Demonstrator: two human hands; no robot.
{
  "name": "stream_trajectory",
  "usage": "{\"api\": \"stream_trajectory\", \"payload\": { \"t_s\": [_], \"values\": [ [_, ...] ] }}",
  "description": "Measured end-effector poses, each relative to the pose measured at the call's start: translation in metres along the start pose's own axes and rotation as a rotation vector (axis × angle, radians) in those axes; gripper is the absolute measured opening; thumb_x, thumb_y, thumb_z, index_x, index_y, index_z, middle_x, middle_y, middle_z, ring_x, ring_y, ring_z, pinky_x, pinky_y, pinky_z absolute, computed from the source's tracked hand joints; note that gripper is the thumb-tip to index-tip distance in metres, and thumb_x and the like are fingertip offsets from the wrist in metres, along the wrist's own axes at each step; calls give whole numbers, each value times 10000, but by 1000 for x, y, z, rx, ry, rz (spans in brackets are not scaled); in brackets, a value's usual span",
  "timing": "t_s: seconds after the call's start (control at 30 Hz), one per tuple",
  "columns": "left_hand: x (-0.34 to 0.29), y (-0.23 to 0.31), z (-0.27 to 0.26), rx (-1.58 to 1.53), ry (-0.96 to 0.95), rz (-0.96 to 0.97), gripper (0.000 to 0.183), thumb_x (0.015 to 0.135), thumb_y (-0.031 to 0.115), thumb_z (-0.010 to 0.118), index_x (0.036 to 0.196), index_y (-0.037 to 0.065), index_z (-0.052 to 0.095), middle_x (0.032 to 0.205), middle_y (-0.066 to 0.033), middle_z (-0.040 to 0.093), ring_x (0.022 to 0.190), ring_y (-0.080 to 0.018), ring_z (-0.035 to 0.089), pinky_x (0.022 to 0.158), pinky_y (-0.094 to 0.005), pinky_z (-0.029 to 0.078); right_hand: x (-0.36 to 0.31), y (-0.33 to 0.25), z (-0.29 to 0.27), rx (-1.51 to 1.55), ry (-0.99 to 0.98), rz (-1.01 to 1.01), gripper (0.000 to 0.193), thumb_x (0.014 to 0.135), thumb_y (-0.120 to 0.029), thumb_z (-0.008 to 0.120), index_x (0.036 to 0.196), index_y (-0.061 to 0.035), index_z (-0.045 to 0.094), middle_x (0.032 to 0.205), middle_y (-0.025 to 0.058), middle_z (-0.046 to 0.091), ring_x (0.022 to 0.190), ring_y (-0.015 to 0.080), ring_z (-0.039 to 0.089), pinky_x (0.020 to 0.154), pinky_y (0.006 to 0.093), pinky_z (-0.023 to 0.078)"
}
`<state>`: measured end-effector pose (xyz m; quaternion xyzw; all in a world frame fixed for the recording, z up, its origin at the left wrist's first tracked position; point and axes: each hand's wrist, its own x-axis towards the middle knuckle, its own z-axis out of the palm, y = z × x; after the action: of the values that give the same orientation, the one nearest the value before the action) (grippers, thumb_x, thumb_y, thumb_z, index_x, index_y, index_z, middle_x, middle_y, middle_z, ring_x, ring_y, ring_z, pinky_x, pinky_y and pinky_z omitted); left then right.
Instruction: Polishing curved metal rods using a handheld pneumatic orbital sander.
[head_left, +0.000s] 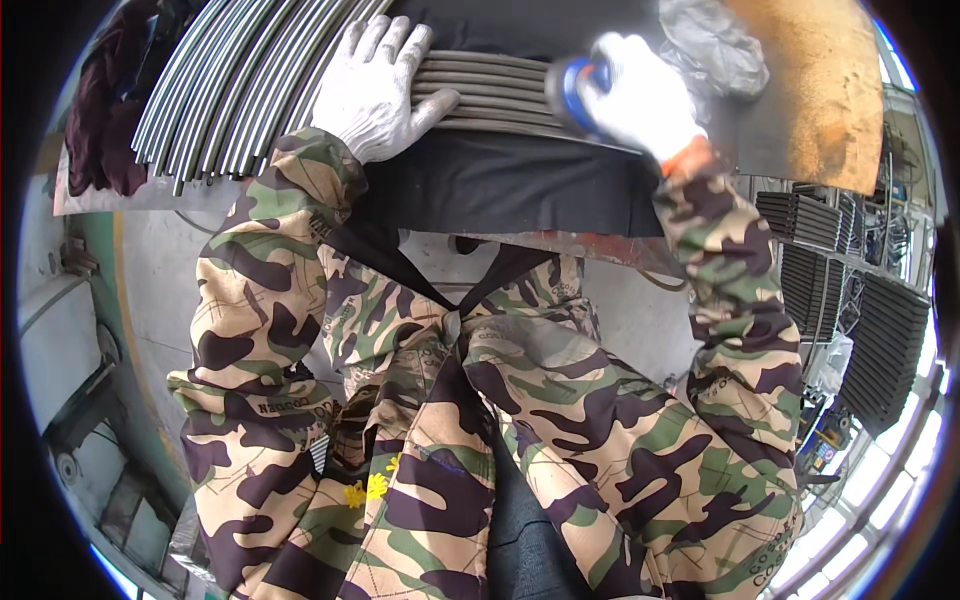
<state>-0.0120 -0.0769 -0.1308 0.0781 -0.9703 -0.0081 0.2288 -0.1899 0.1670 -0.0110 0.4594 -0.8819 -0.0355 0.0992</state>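
Note:
Several grey metal rods (485,92) lie side by side on a black cloth (490,175), running left to right between my hands. My left hand (372,90), in a white knit glove, rests flat across their left end with the fingers stretched out and the thumb apart. In a white glove with an orange cuff, my right hand (640,98) is closed around a blue hand tool (576,95) at the rods' right end. The tool is blurred and partly covered by my fingers, so its exact kind does not show.
A row of long metal rods (215,90) lies at the left of the table, beside a dark maroon cloth (100,120). Crumpled clear plastic (710,50) and a tan, worn board (810,90) are at the right. Stacks of dark bars (880,350) stand on racks beyond.

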Motion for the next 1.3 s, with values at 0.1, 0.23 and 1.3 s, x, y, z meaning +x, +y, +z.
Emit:
{"api": "stream_trajectory", "payload": {
  "t_s": [0.1,0.23,1.3],
  "values": [
    [4,4,3,-40,25,26,750,1031,540,591,1570,26,504,1600,-255,497,1536,-427,400,1308,-547,236,-4,3,1,-45,65,-40,320,951,-370,664,1152,-122,651,1077,207,663,971,433,720,829,530,600],
    [-4,2,4,-21,33,1,702,1037,482,589,1558,17,513,1595,-255,502,1527,-425,414,1303,-542,248,-9,-21,3,-11,50,-148,283,961,-344,642,1132,-118,653,1062,202,664,958,422,720,808,555,597],
    [-15,12,17,-109,180,-48,580,994,328,647,1453,-22,597,1503,-241,589,1450,-412,495,1274,-546,290,41,-63,16,-42,47,-168,293,949,-315,631,1146,-103,672,1050,213,691,951,416,728,845,552,595]
  ]
}}
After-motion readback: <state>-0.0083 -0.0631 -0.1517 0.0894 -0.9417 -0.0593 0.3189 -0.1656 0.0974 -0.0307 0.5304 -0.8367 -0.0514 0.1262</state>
